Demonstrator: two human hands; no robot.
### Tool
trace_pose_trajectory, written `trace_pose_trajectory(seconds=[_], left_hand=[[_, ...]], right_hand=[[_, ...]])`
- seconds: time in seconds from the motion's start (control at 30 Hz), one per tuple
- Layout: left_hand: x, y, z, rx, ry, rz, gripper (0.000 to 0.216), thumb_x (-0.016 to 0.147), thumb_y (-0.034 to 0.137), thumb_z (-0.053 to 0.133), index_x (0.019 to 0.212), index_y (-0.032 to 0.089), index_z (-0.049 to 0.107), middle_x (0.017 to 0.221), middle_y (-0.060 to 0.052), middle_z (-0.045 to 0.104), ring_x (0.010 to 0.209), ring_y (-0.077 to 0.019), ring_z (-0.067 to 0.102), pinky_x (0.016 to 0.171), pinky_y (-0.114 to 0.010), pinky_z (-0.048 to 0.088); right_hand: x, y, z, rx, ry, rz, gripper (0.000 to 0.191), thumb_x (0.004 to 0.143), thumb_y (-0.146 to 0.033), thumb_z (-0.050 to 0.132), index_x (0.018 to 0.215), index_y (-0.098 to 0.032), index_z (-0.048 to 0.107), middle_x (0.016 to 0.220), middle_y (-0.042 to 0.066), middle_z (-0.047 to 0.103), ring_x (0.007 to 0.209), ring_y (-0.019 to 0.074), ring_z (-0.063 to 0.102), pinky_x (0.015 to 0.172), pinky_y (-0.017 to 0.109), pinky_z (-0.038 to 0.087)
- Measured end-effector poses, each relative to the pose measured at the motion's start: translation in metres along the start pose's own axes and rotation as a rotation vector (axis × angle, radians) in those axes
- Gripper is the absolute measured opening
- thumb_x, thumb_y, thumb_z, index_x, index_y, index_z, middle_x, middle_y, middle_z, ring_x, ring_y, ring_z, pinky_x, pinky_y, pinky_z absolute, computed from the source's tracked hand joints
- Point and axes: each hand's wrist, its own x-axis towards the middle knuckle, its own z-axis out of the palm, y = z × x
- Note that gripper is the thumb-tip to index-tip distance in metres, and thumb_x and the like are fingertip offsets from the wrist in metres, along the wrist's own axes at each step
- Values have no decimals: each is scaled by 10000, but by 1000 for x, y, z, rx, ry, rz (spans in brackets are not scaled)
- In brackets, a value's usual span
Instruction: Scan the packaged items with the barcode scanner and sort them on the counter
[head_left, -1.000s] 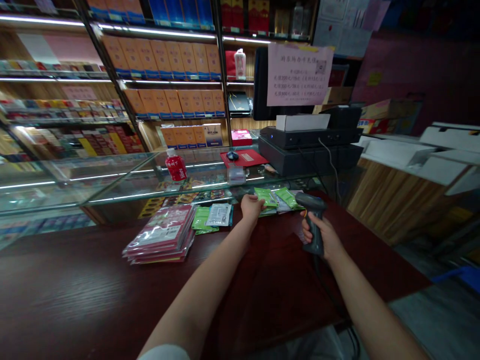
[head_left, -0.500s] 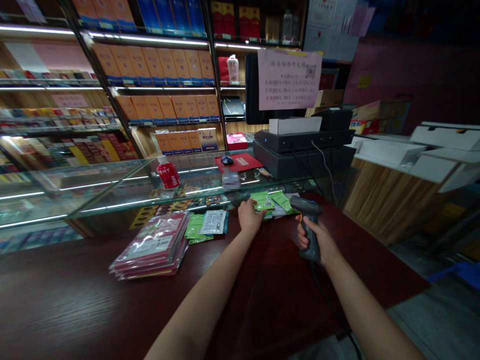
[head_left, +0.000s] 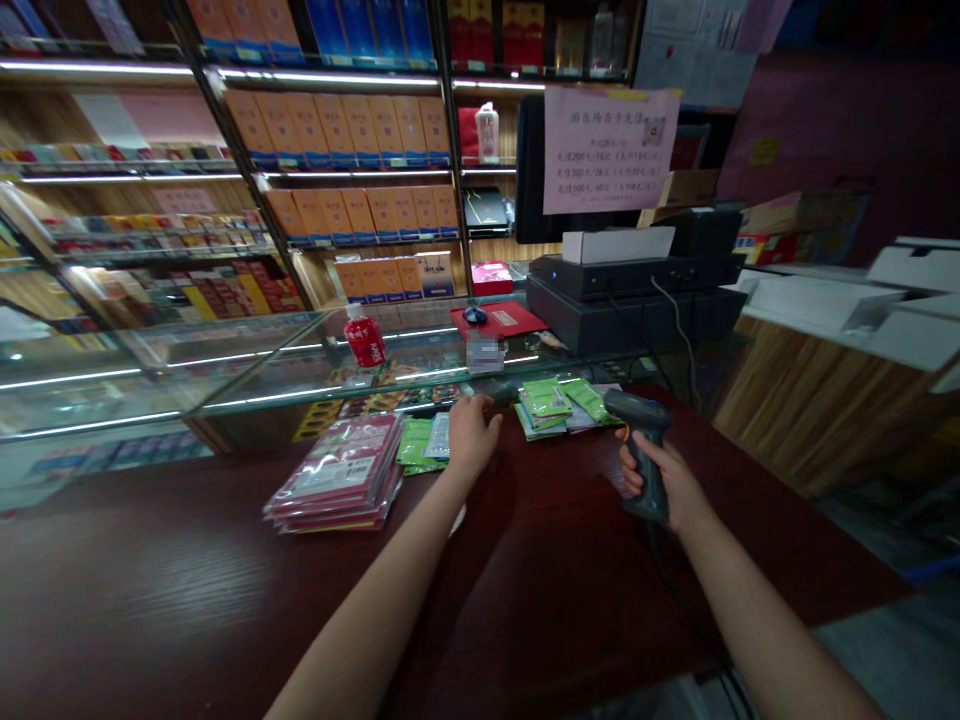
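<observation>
Holds a black scanner (head_left: 636, 411) in the right grip (head_left: 670, 483), with the left grip (head_left: 471, 433) over small packets (head_left: 414, 446) on the dark desk (head_left: 562, 570).

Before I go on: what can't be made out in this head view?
Head view, all:
- Left hand covers part of the grey packet; any grip is hidden.
- Right hand wraps the scanner handle; its window faces away.
- Sign print: too small.
- Patch on the glass counter: blurred out.

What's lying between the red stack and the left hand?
In the head view, a green packet and a pale packet lie on the counter between the red stack and the left hand; the right hand grips the scanner.
</observation>
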Motion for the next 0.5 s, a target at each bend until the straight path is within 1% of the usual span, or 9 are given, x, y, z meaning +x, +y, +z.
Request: trace_pose_trajectory(seconds=[0.13, 0.23, 0.3, 0.37, 0.43, 0.5], left_hand=[[2, -29, -25, 93, 36, -106, 227, 759, 120, 521, 931, 184, 654, 973, -104, 640, 979, -255, 571, 891, -364, 405], [4, -45, -37, 176, 25, -180, 257, 768, 127, 499, 957, 161, 670, 991, -132, 652, 990, -272, 584, 886, -362, 409], [4, -51, -41, 240, -9, -205, 237, 787, 209, 526, 960, 152, 678, 991, -153, 655, 990, -291, 590, 877, -374, 413], [3, -55, -41, 310, -72, -239, 272, 777, 351, 583, 914, 140, 688, 982, -183, 653, 992, -323, 590, 861, -395, 421], [1, -57, -40, 375, -135, -284, 387, 707, 492, 649, 853, 136, 690, 972, -209, 649, 995, -352, 586, 840, -407, 432], [-1, -58, -39, 404, -159, -312, 462, 640, 559, 692, 839, 142, 684, 983, -215, 648, 1006, -357, 584, 832, -401, 440]], right_hand=[[0, 2, -1, -9, -6, 13, 263, 743, -385, 720, 897, -201, 612, 566, -52, 504, 397, 60, 416, 351, 173, 339], [-1, 3, -3, -17, -3, 17, 245, 750, -374, 714, 894, -198, 624, 563, -47, 507, 399, 65, 416, 353, 177, 343], [-2, 3, -3, -26, -1, 21, 234, 755, -365, 710, 896, -197, 628, 566, -44, 511, 401, 68, 422, 357, 180, 349], [-2, 3, -2, -34, 5, 23, 227, 758, -358, 707, 900, -198, 631, 566, -42, 512, 401, 68, 422, 358, 180, 350], [-3, 3, -2, -41, 10, 24, 221, 756, -354, 708, 895, -197, 635, 561, -41, 510, 398, 69, 416, 352, 180, 344], [-3, 3, -1, -48, 9, 28, 220, 751, -353, 712, 888, -197, 638, 559, -39, 509, 398, 72, 413, 349, 182, 339]])
